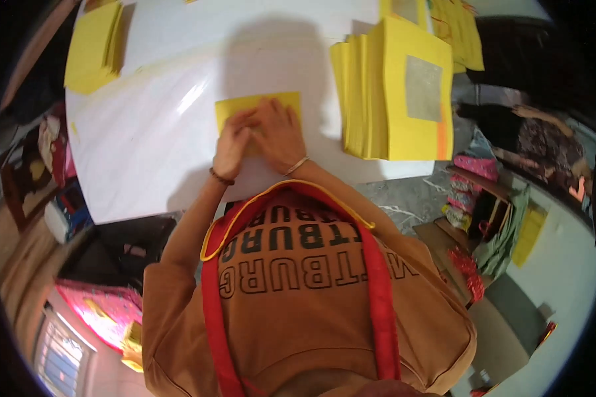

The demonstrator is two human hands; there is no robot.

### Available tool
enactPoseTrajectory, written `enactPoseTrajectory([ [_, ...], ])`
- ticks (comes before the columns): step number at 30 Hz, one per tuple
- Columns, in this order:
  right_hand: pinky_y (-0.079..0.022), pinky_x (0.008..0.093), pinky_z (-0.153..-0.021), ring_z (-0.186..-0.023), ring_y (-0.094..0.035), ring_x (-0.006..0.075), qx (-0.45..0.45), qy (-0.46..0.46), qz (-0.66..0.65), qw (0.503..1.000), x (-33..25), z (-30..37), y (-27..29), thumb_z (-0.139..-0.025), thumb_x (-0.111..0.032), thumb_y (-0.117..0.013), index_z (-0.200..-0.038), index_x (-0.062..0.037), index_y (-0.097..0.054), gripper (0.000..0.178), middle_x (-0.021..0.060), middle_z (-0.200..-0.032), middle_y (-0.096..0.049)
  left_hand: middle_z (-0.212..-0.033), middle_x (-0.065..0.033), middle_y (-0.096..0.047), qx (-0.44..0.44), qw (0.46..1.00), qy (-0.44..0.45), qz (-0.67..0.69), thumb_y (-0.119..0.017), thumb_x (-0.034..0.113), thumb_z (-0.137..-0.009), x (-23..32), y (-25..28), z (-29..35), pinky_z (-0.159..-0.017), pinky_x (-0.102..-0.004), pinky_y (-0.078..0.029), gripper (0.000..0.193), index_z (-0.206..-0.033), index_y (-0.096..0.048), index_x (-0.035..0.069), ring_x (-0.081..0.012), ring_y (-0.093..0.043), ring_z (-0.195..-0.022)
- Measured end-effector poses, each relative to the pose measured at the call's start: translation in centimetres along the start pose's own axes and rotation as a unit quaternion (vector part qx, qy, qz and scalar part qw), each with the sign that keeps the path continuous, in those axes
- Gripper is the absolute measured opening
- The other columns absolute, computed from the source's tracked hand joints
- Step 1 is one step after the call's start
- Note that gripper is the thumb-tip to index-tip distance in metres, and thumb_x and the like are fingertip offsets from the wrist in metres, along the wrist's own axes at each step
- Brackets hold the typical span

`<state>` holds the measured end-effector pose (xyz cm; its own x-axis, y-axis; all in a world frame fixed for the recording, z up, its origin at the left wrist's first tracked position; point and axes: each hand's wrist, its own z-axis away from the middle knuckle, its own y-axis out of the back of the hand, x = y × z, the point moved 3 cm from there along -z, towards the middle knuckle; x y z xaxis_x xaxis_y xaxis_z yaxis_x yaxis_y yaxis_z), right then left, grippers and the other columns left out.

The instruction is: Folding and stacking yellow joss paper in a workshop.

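A flat yellow piece (286, 101), perhaps cloth or thick paper, lies on the white tabletop (139, 145) right in front of me. My right hand (278, 135) rests on it, fingers stretched out and lying flat. Close beside it, my left hand (232, 140) has its fingers bent inward at the piece, the thumb near my right hand; it looks closed on the piece. Much of the yellow piece is hidden beneath both hands.
To the right stands a thick stack of yellow pieces (394, 86), the outer one with a grey window patch. Another yellow stack (96, 49) is at the far left. A black chair (116, 248) is below the table's left edge. Cardboard (503, 331) lies at the lower right.
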<state>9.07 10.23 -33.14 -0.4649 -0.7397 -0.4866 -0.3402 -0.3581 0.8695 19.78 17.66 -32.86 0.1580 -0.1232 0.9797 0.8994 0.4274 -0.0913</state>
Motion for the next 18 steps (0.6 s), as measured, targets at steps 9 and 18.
enactPoseTrajectory([
  [9, -0.012, 0.0669, -0.097, -0.131, -0.022, 0.0344, 0.002, -0.005, 0.107, 0.994, -1.3, 0.0, 0.4, -0.077, -0.053, -0.051, -0.131, -0.0162, -0.04, 0.066, 0.0127, -0.141, -0.028, -0.133, -0.0191, -0.034, 0.165, 0.947, -0.162, -0.221, -0.04, 0.012, -0.083, 0.7, 0.2, -0.6, -0.105, -0.0405, -0.022, 0.044, -0.123, -0.04, -0.004, -0.0327, -0.027, -0.126],
  [18, -0.007, 0.0671, -0.098, -0.133, -0.015, 0.0365, -0.048, -0.004, 0.171, 0.984, -0.4, 0.7, -0.6, -0.078, -0.048, -0.052, -0.137, -0.0176, -0.031, 0.07, 0.0131, -0.144, -0.021, -0.128, -0.0271, -0.037, -0.096, 0.906, -0.159, -0.381, -0.058, 0.011, -0.07, 4.2, -0.8, 1.5, -0.101, -0.0475, -0.026, 0.059, -0.122, -0.037, -0.007, -0.0426, -0.032, -0.121],
])
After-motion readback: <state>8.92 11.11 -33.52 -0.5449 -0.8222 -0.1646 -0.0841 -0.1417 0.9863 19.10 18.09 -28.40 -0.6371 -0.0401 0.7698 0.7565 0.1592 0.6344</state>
